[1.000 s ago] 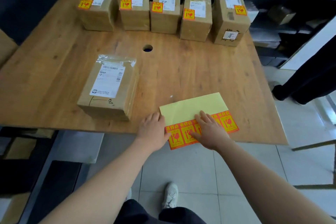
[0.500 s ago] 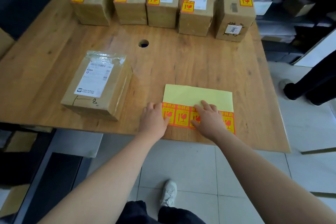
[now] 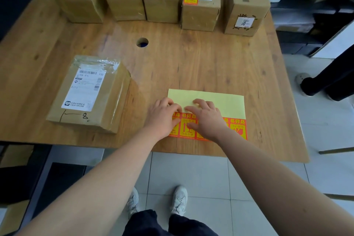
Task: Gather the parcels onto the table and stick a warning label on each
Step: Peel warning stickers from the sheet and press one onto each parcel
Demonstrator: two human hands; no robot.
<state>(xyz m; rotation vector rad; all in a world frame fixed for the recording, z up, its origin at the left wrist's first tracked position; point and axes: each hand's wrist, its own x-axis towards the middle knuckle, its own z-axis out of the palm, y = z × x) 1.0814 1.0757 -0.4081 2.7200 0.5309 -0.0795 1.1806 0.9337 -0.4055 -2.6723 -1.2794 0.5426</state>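
Both left hand [image 3: 162, 116] and right hand [image 3: 207, 119] pressing label sheet [image 3: 227, 101], fingers [image 3: 199, 102] now curled tighter, grip unclear

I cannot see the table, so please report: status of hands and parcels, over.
Left hand presses label sheet; right hand on a label, pinch unclear. Near parcel unlabelled; five rear parcels labelled. Nothing in the way.

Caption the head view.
Left hand and right hand on the label sheet; one unlabelled parcel nearby, five labelled parcels behind.
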